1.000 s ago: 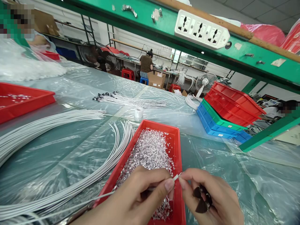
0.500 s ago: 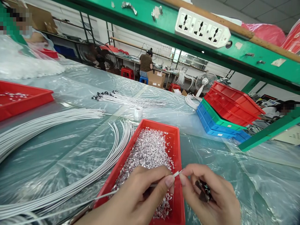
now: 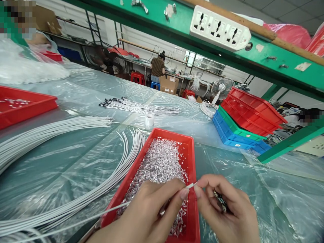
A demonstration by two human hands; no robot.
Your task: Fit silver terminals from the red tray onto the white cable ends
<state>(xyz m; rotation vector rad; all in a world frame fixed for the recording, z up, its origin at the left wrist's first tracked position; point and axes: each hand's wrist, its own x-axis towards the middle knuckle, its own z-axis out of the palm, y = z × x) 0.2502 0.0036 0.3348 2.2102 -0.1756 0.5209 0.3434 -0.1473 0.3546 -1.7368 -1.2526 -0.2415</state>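
Left hand (image 3: 152, 212), near centre: thumb and forefinger pinched on a thin white wire (image 3: 190, 185) just behind its free end, the wire trailing off to the near left. Right hand (image 3: 225, 211), just beside it: fingertips closed at the wire's tip, with small dark pieces (image 3: 220, 201) tucked into the curled palm; whether anything sits on the tip yet is too small to tell. Both hands hover over the near end of a red tray (image 3: 190, 148) heaped with tiny silvery metal bits (image 3: 162, 162). Handling note, as a judgement: a short stub held past the left pinch and the two hands kept close should stop the limp wire from bending while its end is worked. Left of the tray: curved bundles of white wires (image 3: 76, 162) lying on the surface (image 3: 227, 162), which is covered in clear plastic sheet. Further out: a small white roll (image 3: 150, 120), dark-tipped wires (image 3: 131, 106), a second red tray (image 3: 27, 106) far left, stacked red, green and blue trays (image 3: 243, 125) right. Overhead: green shelf beam with a white socket strip (image 3: 219, 28). Far room: desk fan (image 3: 222, 88), cardboard boxes, and a person standing at a distant bench (image 3: 157, 67).
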